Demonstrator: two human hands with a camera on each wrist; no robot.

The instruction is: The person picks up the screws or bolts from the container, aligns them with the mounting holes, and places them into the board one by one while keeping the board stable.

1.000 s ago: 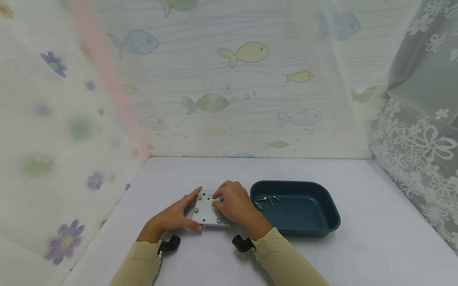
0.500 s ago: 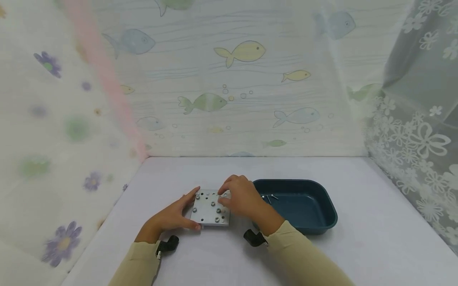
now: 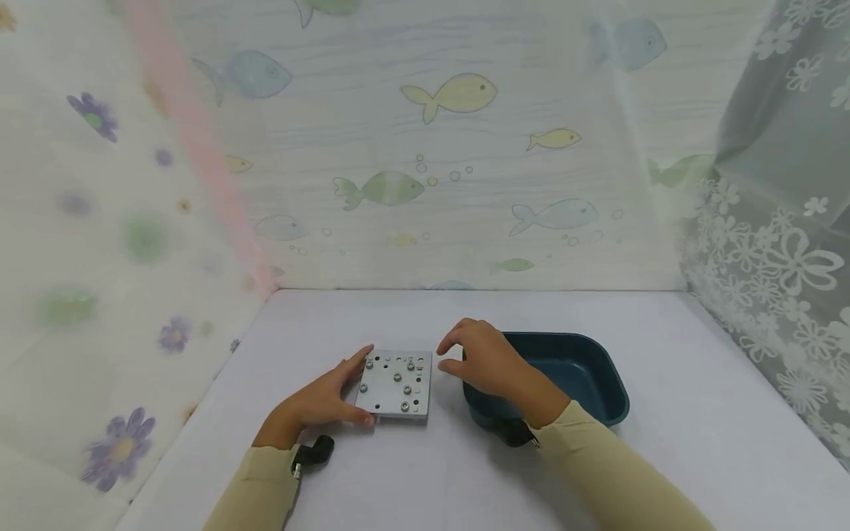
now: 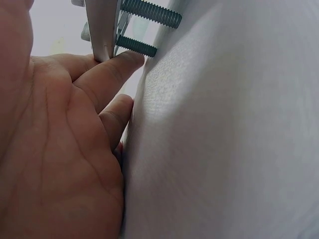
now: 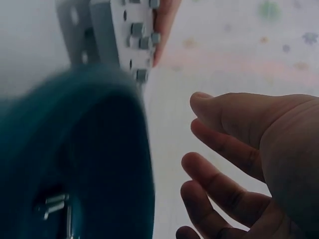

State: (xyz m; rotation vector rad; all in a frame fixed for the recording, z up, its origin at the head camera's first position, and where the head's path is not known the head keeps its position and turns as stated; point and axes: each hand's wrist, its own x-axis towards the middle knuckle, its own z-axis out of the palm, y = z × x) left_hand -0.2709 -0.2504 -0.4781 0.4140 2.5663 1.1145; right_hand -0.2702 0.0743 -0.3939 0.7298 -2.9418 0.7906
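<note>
A silver metal plate (image 3: 387,396) with holes and several socket-head bolts (image 3: 398,377) lies before me in the head view. My left hand (image 3: 317,402) holds its left side, thumb at the near corner and a finger at the far one. Threaded bolt shafts (image 4: 152,12) stick out under the plate in the left wrist view, beside the fingertips. My right hand (image 3: 490,359) hovers over the left rim of a dark blue tray (image 3: 574,369), fingers loosely bent and apart. Nothing shows between them. Small screws (image 5: 56,203) lie in the tray in the right wrist view; in the head view the hand hides them.
A white cloth (image 3: 398,472) covers the table. Behind it hangs a fish-print curtain (image 3: 451,184), with a flower-print curtain (image 3: 119,310) on the left and a lace one (image 3: 790,258) on the right. The plate stands left of the tray with a gap between.
My right hand has left the bolts on the plate and moved right, to above the tray's left side. The left hand and the plate have stayed in place.
</note>
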